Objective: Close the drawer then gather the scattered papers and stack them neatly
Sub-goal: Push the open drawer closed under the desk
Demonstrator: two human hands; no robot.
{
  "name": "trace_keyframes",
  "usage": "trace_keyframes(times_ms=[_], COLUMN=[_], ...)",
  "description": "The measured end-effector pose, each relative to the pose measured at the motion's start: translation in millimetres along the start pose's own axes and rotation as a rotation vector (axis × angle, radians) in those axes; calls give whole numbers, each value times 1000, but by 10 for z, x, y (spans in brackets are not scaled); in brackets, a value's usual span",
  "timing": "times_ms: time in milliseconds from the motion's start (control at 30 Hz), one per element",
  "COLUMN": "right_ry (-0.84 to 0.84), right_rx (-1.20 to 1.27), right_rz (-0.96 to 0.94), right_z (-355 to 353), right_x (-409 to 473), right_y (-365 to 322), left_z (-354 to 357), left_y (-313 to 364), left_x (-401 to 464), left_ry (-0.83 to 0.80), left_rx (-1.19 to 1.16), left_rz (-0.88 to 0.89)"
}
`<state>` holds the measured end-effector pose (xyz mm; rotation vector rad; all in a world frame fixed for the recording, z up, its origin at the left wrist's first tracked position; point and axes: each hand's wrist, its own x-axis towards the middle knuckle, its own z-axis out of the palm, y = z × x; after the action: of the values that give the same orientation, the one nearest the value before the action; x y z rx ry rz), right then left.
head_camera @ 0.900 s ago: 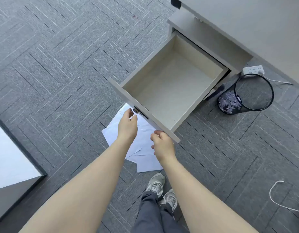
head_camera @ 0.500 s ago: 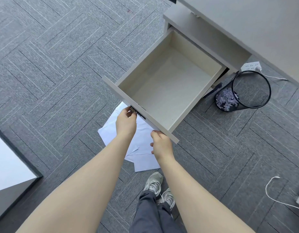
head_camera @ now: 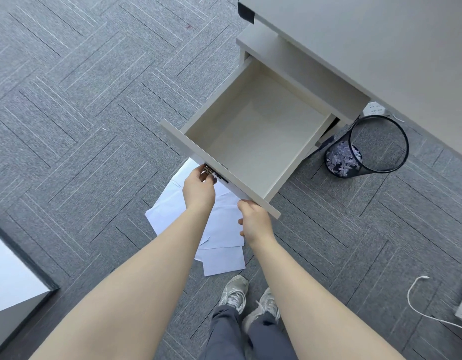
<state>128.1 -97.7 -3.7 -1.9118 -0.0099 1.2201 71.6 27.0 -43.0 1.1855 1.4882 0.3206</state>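
Observation:
An empty beige drawer [head_camera: 253,149] stands pulled out from the cabinet [head_camera: 297,63] under the desk. My left hand [head_camera: 198,189] holds the drawer's front panel at the metal lock near its middle. My right hand [head_camera: 255,222] presses against the front panel close to its right end. Several white papers [head_camera: 222,229] lie scattered on the carpet below the drawer front, partly hidden by my hands and forearms.
A black mesh waste bin [head_camera: 367,149] with shredded paper stands right of the drawer. A white power strip [head_camera: 374,109] lies behind it. The desk top [head_camera: 380,48] fills the upper right. A white cable [head_camera: 419,305] curls at right, and a white-topped surface [head_camera: 11,276] sits at left.
The drawer has slid a little way into the cabinet, so less of its inside shows. Both hands have stayed on the front panel and moved with it.

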Motion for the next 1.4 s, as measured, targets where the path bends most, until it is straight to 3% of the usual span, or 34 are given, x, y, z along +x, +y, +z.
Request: trace_keyframes(times_ms=[1067, 1400], right_ry=[-142, -108], right_rx=[-97, -104], right_rz=[-22, -3], right_z=[-1266, -1480], right_x=[1165, 1386], right_y=[-946, -1149], left_z=[1551, 1771], left_y=[1211, 1464], left_x=[522, 591], left_ry=[158, 34], left_rx=[-260, -317], left_rz=[-100, -132])
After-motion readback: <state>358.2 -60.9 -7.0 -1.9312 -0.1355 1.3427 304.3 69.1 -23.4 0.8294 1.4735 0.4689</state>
